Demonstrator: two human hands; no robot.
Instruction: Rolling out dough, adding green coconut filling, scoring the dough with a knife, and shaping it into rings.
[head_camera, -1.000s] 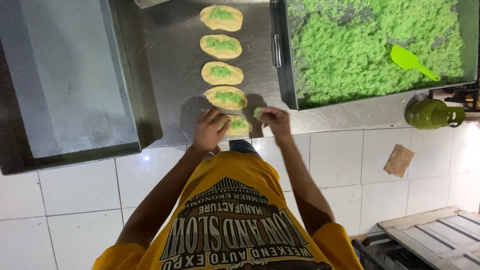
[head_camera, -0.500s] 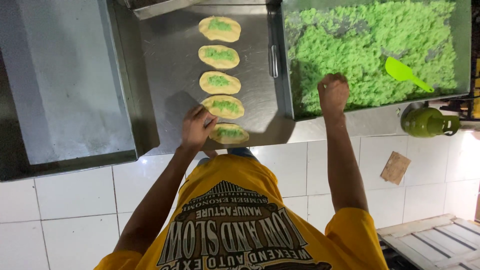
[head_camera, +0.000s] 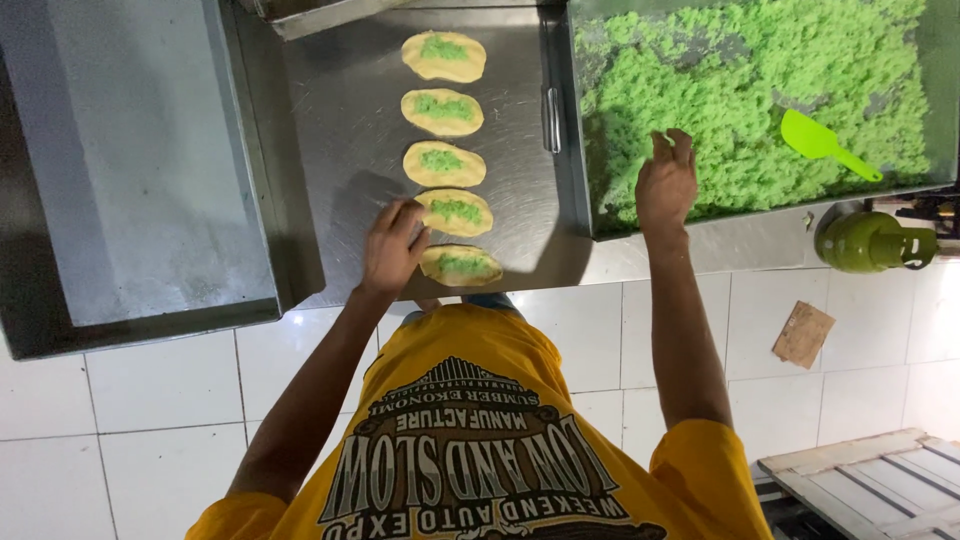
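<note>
I see a steel worktop (head_camera: 350, 130) running across the top of the view. Five flat dough rounds (head_camera: 443, 57) lie on it in a straight row, each topped with green filling; the nearest round (head_camera: 461, 265) sits close to the worktop's front edge. To one side a deep steel tray (head_camera: 760, 205) rests on the worktop, full of green crumbly filling (head_camera: 720, 90), with a green spatula (head_camera: 826, 143) lying on top. On the other side stands a large, pale metal tray (head_camera: 130, 170). My left hand (head_camera: 392, 248) rests on the worktop beside the nearest rounds.
</note>
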